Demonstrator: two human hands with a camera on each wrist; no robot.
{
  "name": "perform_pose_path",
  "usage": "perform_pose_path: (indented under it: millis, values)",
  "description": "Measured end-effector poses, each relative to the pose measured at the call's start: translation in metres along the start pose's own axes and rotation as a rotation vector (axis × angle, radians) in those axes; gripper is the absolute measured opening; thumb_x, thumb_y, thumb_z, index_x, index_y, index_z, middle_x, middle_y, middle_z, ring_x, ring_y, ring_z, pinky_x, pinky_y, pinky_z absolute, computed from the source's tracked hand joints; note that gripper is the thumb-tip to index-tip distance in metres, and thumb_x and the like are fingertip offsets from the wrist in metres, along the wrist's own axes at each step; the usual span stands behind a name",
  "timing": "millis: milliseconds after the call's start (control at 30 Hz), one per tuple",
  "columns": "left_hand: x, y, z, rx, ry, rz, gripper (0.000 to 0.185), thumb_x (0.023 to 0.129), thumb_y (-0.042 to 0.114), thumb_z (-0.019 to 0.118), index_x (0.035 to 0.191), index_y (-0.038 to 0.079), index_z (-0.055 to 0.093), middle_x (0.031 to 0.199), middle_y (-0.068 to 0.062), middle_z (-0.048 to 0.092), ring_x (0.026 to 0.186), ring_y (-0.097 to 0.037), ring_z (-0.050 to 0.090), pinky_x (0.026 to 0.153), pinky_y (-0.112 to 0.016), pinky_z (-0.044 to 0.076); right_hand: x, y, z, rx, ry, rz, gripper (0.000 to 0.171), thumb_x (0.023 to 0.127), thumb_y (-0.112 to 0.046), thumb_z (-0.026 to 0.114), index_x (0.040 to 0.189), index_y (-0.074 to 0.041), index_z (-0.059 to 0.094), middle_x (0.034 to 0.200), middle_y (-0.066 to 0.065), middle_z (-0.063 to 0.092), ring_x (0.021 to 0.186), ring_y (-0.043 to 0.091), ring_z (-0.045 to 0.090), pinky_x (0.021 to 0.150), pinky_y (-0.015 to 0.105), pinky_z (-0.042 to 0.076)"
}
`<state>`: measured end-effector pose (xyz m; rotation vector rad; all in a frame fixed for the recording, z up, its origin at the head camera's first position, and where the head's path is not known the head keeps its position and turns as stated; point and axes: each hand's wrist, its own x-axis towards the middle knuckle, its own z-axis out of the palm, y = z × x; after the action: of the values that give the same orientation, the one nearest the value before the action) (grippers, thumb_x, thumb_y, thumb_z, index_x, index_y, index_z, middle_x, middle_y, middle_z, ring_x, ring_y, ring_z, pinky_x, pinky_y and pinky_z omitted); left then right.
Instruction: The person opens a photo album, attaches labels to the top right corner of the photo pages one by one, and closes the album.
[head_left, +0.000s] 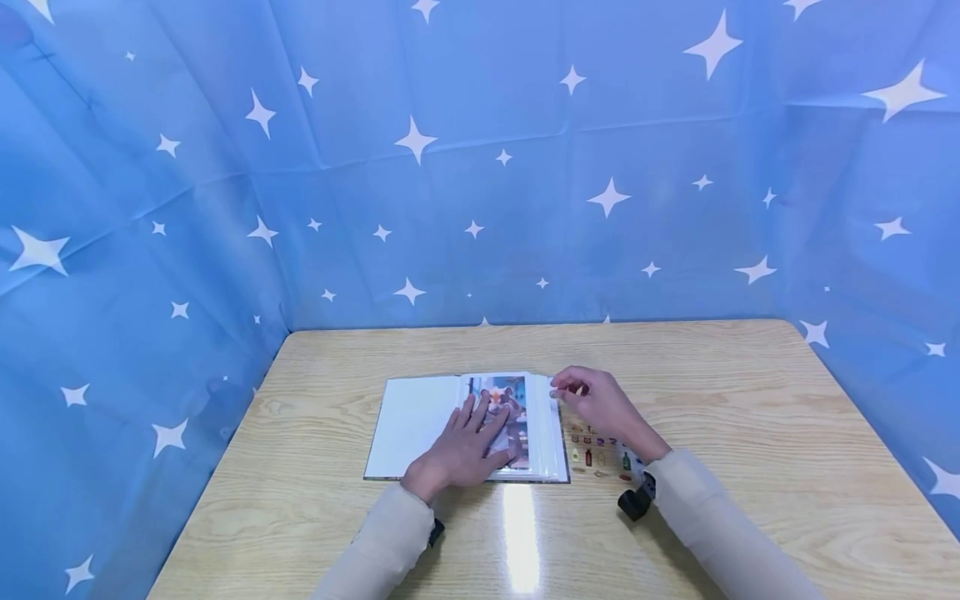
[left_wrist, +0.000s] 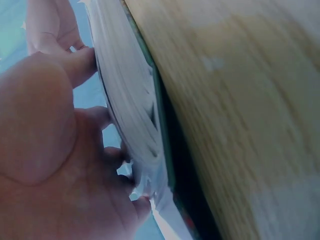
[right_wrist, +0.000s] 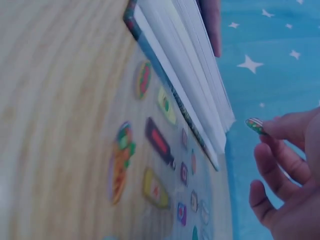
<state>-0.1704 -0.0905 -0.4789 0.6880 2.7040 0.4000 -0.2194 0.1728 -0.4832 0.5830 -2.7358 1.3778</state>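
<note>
An open photo album lies on the table, its left side a plain white page. On its right side a sleeve shows a picture of a furry cartoon-like animal. My left hand rests on that picture with fingers spread, covering part of it; in the left wrist view its fingers reach over the thick stack of pages. Just right of the album, my right hand pinches a small green, red and white sticker between thumb and finger, raised above the table.
A clear sticker sheet with several food and bottle stickers lies along the album's right edge, partly under my right forearm. The wooden table ends at a blue star-patterned curtain.
</note>
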Motion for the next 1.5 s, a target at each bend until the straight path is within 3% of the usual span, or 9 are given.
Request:
perform_pose_path:
  millis: [400,733,1167,1500]
  values:
    - [0.004,-0.001,0.005,0.044,-0.033,-0.029,0.069,0.103,0.058,0.03,0.161,0.026,0.009,0.167,-0.01,-0.008,0.152,-0.033,-0.011,0.123,-0.052,0.004,0.029,-0.011,0.016,0.033,-0.034,0.066,0.017,0.095,-0.005,0.064,0.109,-0.009,0.071,0.094,0.0,0.07,0.083,0.017,0.06,0.07,0.031,0.052]
    - [0.007,-0.001,0.005,0.066,-0.053,-0.045,0.07,0.102,0.06,0.029,0.16,0.029,0.006,0.167,-0.007,-0.011,0.152,-0.03,-0.013,0.123,-0.051,0.003,0.045,-0.011,0.029,0.081,-0.024,0.056,0.016,0.096,-0.004,0.063,0.11,-0.007,0.07,0.096,0.005,0.07,0.089,0.019,0.063,0.079,0.036,0.053]
    - [0.012,-0.01,0.015,0.047,-0.06,-0.058,0.072,0.101,0.064,0.027,0.16,0.031,0.003,0.165,-0.004,-0.016,0.15,-0.027,-0.02,0.122,-0.052,-0.001,0.055,-0.004,0.043,0.139,-0.037,0.124,0.017,0.095,-0.004,0.063,0.11,-0.005,0.07,0.093,0.006,0.069,0.09,0.02,0.063,0.083,0.037,0.052]
    - [0.008,-0.004,0.008,0.055,-0.067,-0.058,0.071,0.102,0.059,0.031,0.16,0.027,0.007,0.166,-0.008,-0.012,0.151,-0.03,-0.015,0.123,-0.051,0.002,0.057,-0.003,0.049,0.087,-0.018,0.147,0.015,0.095,-0.007,0.064,0.108,-0.008,0.071,0.096,0.006,0.069,0.092,0.021,0.063,0.085,0.04,0.051]
